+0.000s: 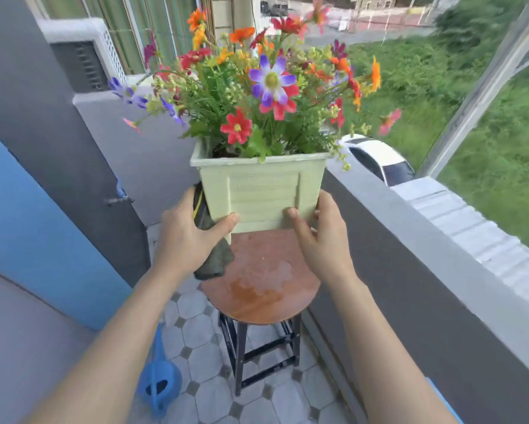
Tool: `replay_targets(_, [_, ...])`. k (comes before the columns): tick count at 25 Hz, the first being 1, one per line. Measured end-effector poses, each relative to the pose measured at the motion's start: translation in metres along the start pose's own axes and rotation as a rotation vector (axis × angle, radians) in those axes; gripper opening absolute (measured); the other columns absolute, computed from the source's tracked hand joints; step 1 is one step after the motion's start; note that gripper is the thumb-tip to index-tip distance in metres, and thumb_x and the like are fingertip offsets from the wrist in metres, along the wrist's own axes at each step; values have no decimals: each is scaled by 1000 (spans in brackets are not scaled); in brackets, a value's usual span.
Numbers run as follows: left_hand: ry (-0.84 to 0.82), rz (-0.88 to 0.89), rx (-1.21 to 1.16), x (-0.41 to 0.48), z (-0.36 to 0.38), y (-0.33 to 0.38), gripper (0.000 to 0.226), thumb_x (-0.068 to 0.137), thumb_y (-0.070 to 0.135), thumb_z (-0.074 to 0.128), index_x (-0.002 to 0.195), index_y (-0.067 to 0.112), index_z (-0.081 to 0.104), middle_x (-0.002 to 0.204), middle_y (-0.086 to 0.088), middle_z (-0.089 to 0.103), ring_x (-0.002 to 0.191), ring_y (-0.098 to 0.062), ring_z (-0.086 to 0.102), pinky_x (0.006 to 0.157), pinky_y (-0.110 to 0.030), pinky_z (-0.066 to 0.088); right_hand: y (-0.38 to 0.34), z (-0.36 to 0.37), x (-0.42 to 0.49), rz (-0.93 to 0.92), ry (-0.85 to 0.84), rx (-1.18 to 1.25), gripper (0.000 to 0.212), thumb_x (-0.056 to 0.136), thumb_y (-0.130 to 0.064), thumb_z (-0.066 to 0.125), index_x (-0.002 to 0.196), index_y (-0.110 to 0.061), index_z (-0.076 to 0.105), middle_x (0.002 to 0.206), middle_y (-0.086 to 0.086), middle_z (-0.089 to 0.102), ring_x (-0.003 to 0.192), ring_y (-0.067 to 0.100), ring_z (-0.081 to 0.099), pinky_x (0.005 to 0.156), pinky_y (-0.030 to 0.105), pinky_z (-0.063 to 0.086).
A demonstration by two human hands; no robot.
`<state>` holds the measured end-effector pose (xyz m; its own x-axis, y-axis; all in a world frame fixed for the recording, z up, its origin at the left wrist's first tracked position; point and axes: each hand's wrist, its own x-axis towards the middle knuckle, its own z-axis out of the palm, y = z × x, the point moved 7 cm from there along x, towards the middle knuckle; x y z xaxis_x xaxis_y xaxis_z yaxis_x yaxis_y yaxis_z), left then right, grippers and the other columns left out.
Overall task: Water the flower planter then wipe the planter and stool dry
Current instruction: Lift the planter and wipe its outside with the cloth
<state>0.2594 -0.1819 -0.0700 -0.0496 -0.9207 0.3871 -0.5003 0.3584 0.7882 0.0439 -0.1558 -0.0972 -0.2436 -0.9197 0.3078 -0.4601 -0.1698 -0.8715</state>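
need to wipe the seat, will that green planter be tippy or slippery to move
Likely top-heavy: the flowers spread far wider than the planter, which tapers toward its base. Possibly slippery, since the stool seat looks wet.

Two hands are in view, one left hand (186,237) and one right hand (321,240). Between their fingers there is one pale green planter (257,191), which carries one mixed bunch of flowers (272,84) too crowded to count, and one dark cloth (214,264) is held under the left fingers against the planter's side. Just below the fingertips there is one round-topped stool (266,289), well below the left fingers one blue watering can (159,384), beyond the right fingers one white car (379,160), and far above the left fingers one air-conditioner unit (82,56).
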Motion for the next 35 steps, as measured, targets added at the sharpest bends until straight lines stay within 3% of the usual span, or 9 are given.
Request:
replay_targets(4, [87, 61, -62, 45, -67, 95, 38, 76, 28, 76, 105, 32, 52, 91, 34, 55, 81, 27, 51, 68, 4, 37, -106, -37, 36, 9, 25, 293, 27, 91, -42, 58, 117, -41, 50, 110, -5, 67, 102, 16, 67, 84, 41, 57])
replay_targets(6, [118, 100, -105, 65, -103, 141, 35, 76, 23, 77, 95, 36, 52, 75, 37, 60, 77, 28, 52, 64, 4, 37, -166, -52, 50, 3, -55, 386, 39, 98, -34, 54, 133, -39, 38, 117, -18, 60, 106, -2, 65, 90, 29, 55])
replay_targets(9, [88, 192, -152, 83, -144, 202, 37, 75, 21, 78, 88, 43, 52, 75, 47, 59, 77, 24, 55, 64, 2, 38, -242, -70, 59, 49, -171, 605, 64, 89, -35, 60, 146, -32, 31, 122, -11, 61, 89, -3, 69, 82, 39, 59])
replay_targets(12, [66, 241, -181, 90, -174, 237, 30, 74, 29, 79, 89, 41, 56, 82, 35, 66, 81, 15, 59, 67, -3, 42, -294, -83, 59, 23, -182, 666, 64, 82, -33, 71, 139, -28, 42, 114, -3, 66, 76, -3, 69, 61, 24, 59])
replay_targets(17, [79, 247, -179, 96, -215, 271, 49, 60, 59, 75, 98, 31, 62, 96, 11, 70, 90, -5, 64, 78, -26, 50, -345, -100, 61, -118, -48, 653, 75, 90, -29, 67, 152, -26, 26, 129, 3, 63, 88, 5, 68, 59, 23, 59])
replay_targets(27, [-6, -70, -576, 76, -225, 266, 26, 80, 34, 72, 76, 13, 56, 72, -4, 51, 71, -21, 52, 63, -31, 43, -349, -91, 40, -185, 188, 704, 79, 81, -48, 70, 149, -38, 31, 135, -3, 62, 119, 19, 63, 98, 54, 52])
replay_targets(30, [196, -224, -785, 65, -240, 253, 10, 85, 26, 68, 81, 21, 60, 83, -2, 63, 79, -23, 62, 64, -31, 49, -340, -85, 36, -150, 181, 773, 76, 84, -45, 71, 149, -40, 31, 137, -2, 61, 120, 20, 62, 99, 55, 51])
replay_targets(33, [434, -2, -776, 49, -261, 272, 5, 91, 32, 58, 92, 30, 62, 91, 9, 64, 94, -16, 61, 79, -35, 49, -345, -81, 36, -157, 172, 734, 88, 73, -58, 73, 148, -44, 30, 136, -3, 62, 119, 19, 63, 99, 55, 50])
replay_targets(35, [513, 286, -339, 42, -255, 300, 28, 94, 41, 45, 115, 30, 59, 112, 7, 62, 118, -21, 50, 93, -40, 41, -351, -78, 37, -173, 172, 677, 93, 68, -67, 72, 147, -44, 30, 134, -4, 63, 118, 18, 64, 98, 53, 52])
